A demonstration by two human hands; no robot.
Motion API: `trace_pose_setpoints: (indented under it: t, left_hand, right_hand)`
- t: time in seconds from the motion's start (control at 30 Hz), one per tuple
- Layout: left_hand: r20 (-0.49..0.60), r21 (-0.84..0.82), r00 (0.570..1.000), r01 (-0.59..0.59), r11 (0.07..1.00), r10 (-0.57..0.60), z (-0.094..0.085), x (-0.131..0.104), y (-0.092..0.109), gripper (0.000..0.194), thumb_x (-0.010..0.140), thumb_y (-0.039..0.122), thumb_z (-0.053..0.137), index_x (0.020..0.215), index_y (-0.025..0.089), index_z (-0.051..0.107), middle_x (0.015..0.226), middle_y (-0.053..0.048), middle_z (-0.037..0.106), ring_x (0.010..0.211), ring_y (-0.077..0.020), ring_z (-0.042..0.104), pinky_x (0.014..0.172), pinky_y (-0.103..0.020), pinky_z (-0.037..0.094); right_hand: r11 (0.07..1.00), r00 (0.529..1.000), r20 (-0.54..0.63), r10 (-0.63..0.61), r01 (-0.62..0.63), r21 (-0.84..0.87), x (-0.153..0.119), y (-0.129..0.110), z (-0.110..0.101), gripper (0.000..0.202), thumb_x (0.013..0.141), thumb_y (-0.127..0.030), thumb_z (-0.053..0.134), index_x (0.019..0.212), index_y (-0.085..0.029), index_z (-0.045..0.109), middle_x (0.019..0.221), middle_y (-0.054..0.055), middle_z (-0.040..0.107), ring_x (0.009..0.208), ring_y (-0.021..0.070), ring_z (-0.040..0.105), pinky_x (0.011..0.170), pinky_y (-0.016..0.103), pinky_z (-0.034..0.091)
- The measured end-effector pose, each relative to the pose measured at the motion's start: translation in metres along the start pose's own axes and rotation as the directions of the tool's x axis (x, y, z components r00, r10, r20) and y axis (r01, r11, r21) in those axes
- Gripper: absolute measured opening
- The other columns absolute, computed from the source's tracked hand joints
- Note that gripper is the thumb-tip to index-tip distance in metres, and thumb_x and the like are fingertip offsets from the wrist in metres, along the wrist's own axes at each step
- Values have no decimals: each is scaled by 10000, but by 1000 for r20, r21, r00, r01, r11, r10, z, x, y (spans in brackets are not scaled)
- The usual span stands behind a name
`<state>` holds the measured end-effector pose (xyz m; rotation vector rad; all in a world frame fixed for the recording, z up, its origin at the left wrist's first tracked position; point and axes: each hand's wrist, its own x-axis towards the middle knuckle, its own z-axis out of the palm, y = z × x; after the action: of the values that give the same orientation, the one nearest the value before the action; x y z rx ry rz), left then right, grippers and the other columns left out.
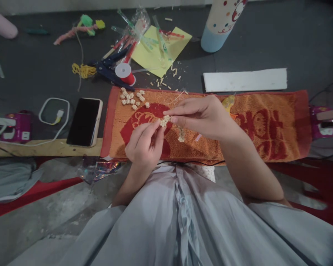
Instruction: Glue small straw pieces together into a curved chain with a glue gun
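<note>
Over the orange and red towel (208, 147), a small cream beaded piece (165, 120) is pinched between both hands. My left hand (145, 142) grips its left side with thumb and fingertips. My right hand (202, 116) holds its right side between thumb and forefinger. A thin pale thread (177, 97) rises above the right fingers. Below the right hand lies another beaded strand (181, 135), partly hidden by that hand. Several small cream bead clusters (127, 96) rest at the towel's upper left.
A phone (83, 122) and white cable (67, 117) lie left. Behind the towel are a red thread spool (125, 74), dark blue pliers (108, 68), yellow paper (147, 53) with loose tube pieces, a white strip (245, 80) and a bottle (220, 27).
</note>
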<state>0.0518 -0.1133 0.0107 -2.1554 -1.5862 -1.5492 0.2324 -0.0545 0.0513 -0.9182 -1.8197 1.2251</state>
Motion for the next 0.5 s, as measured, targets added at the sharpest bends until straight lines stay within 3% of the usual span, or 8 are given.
trace_pose_setpoints:
  t: [0.3, 0.4, 0.43, 0.5]
  left_hand:
    - [-19, -56, 1000, 8, 998, -9, 1, 1, -1, 156, 853, 162, 713, 1008, 180, 722, 907, -40, 748, 771, -110, 699, 693, -205, 581]
    - [27, -204, 980, 197, 959, -195, 4, -3, -3, 165, 868, 273, 713, 1007, 185, 720, 923, -35, 733, 681, -82, 661, 620, -196, 566]
    - [71, -267, 956, 295, 917, -286, 6, -5, -3, 200, 873, 335, 709, 1005, 187, 719, 931, -37, 729, 656, -75, 654, 594, -193, 560]
    - [211, -390, 860, 511, 766, -465, 10, -8, -5, 340, 847, 490, 712, 1003, 187, 715, 948, -46, 731, 603, -72, 651, 520, -186, 535]
  right_hand:
    - [999, 999, -19, 32, -32, 8, 0, -2, -1, 211, 870, -375, 714, 973, -218, 811, 757, 10, 725, 671, 107, 600, 604, 251, 481]
    - [998, 997, -50, 57, -55, 27, -1, -1, -1, 217, 866, -377, 715, 967, -213, 814, 816, 29, 753, 699, 117, 625, 617, 253, 495]
    - [998, 996, -60, 62, -60, 33, -1, 0, 0, 220, 862, -379, 717, 968, -213, 815, 832, 32, 760, 705, 119, 631, 619, 253, 499]
    - [997, 995, -74, 68, -65, 40, -1, 3, 1, 231, 852, -383, 724, 977, -211, 816, 850, 37, 768, 714, 123, 638, 624, 256, 505]
